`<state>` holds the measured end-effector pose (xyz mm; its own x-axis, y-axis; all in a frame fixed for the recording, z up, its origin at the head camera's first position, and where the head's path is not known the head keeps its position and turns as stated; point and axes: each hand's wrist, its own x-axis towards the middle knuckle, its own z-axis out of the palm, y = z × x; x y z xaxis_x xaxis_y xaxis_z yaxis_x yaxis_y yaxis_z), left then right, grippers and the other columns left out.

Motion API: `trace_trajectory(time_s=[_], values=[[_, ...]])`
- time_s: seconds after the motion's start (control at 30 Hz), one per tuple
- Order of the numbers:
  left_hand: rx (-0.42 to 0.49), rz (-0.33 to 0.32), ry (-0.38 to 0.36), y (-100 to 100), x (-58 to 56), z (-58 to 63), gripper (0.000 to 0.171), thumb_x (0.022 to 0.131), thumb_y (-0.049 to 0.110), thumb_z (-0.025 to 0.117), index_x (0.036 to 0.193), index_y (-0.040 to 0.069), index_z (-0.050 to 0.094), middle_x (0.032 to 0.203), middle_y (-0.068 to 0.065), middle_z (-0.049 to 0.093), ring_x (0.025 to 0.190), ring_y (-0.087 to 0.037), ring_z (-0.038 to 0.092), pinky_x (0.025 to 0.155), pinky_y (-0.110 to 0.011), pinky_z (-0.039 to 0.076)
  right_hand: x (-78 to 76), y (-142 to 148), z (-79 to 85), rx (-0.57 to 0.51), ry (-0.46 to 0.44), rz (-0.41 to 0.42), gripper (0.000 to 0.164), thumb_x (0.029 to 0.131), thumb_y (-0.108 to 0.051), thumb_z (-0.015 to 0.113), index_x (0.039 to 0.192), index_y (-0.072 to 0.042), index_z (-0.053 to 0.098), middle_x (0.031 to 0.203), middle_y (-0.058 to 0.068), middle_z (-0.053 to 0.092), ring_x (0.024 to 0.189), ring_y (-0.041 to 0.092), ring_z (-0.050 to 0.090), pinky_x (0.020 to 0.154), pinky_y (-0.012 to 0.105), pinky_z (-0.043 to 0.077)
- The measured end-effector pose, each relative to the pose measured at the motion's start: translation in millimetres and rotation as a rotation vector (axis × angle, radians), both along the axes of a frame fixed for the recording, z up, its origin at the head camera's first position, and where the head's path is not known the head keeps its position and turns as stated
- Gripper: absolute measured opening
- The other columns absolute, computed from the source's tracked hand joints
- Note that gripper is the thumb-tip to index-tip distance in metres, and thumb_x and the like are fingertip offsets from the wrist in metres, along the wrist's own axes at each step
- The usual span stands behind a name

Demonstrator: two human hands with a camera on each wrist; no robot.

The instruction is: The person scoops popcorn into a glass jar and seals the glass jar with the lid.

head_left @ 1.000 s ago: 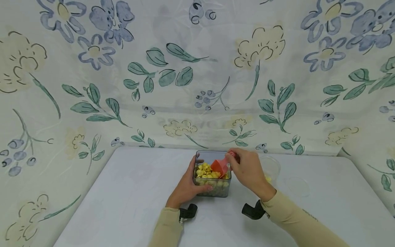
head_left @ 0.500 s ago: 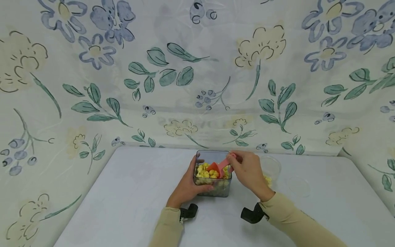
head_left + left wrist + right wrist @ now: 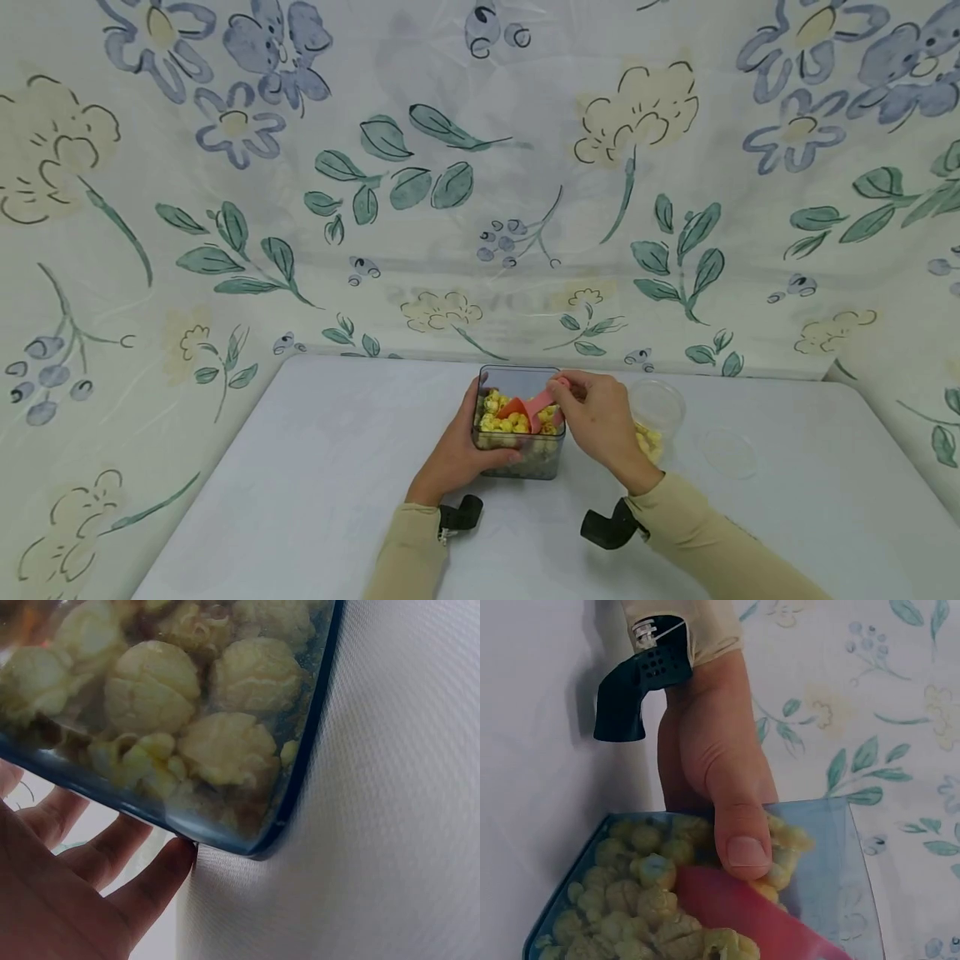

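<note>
One left hand point(image 3: 452, 454) grips a square smoky-plastic box point(image 3: 536, 465); the right hand point(image 3: 604, 422) pinches a pink-plastic scoop point(image 3: 537, 406), now flatter inside, likely gathering yellow popcorn point(image 3: 500, 424).

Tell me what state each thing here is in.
Square box, open-topped, partly filled with popcorn
Pink scoop, dipped into the popcorn
Round tub, partly hidden, seemingly open, yellow pieces inside
Clear disc, flat on the table
Left hand, gripping the box
Right hand, pinching the scoop
</note>
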<state>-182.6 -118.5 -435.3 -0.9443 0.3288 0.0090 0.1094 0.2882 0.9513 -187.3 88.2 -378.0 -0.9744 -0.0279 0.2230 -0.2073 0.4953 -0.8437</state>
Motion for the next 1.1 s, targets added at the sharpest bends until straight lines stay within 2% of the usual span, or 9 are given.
trace_trajectory(time_s=[0.2,0.37,0.53,0.77,0.97,1.1], values=[[-0.005,0.005,-0.009,-0.1,0.3,0.2,0.113,0.072,0.03,0.081,0.149,0.029,-0.002,0.148,-0.002,0.029,0.127,-0.018,0.038,0.106,-0.044,0.03,0.2,1.1,-1.4,-0.041,-0.035,-0.046,0.015,0.091,-0.019,0.061,0.094,-0.007,0.07,0.069,0.007,0.067,0.055,0.017,0.06,0.039,0.027,0.034],[0.013,-0.006,0.004,-0.7,-0.4,-0.4,0.114,0.072,0.028,0.081,0.149,0.029,-0.002,0.148,-0.004,0.028,0.128,-0.018,0.037,0.107,-0.044,0.028,-0.9,3.5,-0.3,-0.072,-0.067,-0.069,0.018,0.09,-0.022,0.062,0.099,-0.008,0.07,0.068,0.006,0.066,0.052,0.016,0.058,0.038,0.026,0.033],[0.018,-0.007,-0.001,-0.7,-0.3,-1.1,0.113,0.072,0.028,0.081,0.149,0.029,-0.002,0.149,-0.005,0.027,0.129,-0.019,0.035,0.107,-0.045,0.026,-1.5,8.0,2.3,-0.103,-0.143,-0.063,0.025,0.089,-0.024,0.063,0.106,-0.006,0.068,0.076,0.009,0.068,0.052,0.017,0.057,0.044,0.025,0.042],[-0.013,0.01,-0.014,-0.1,1.2,0.1,0.113,0.072,0.031,0.08,0.149,0.027,-0.002,0.151,-0.002,0.024,0.131,-0.019,0.033,0.108,-0.045,0.026,-1.7,12.1,2.7,-0.139,-0.233,-0.036,0.022,0.09,-0.022,0.062,0.102,-0.005,0.068,0.081,0.013,0.069,0.052,0.017,0.057,0.044,0.023,0.041],[-0.008,0.015,-0.015,0.0,0.9,0.8,0.113,0.071,0.031,0.081,0.149,0.028,-0.001,0.148,-0.001,0.028,0.127,-0.018,0.037,0.107,-0.044,0.028,-0.7,8.1,1.0,-0.146,-0.219,-0.01,0.021,0.09,-0.02,0.062,0.105,-0.006,0.068,0.077,0.011,0.068,0.052,0.018,0.056,0.045,0.025,0.044],[-0.012,0.02,-0.024,0.3,0.5,0.7,0.113,0.071,0.031,0.081,0.149,0.029,-0.001,0.147,0.0,0.03,0.126,-0.018,0.038,0.107,-0.044,0.028,-0.9,7.3,1.3,-0.133,-0.19,-0.04,0.02,0.09,-0.019,0.062,0.104,-0.006,0.068,0.074,0.009,0.067,0.051,0.019,0.057,0.043,0.026,0.043]])
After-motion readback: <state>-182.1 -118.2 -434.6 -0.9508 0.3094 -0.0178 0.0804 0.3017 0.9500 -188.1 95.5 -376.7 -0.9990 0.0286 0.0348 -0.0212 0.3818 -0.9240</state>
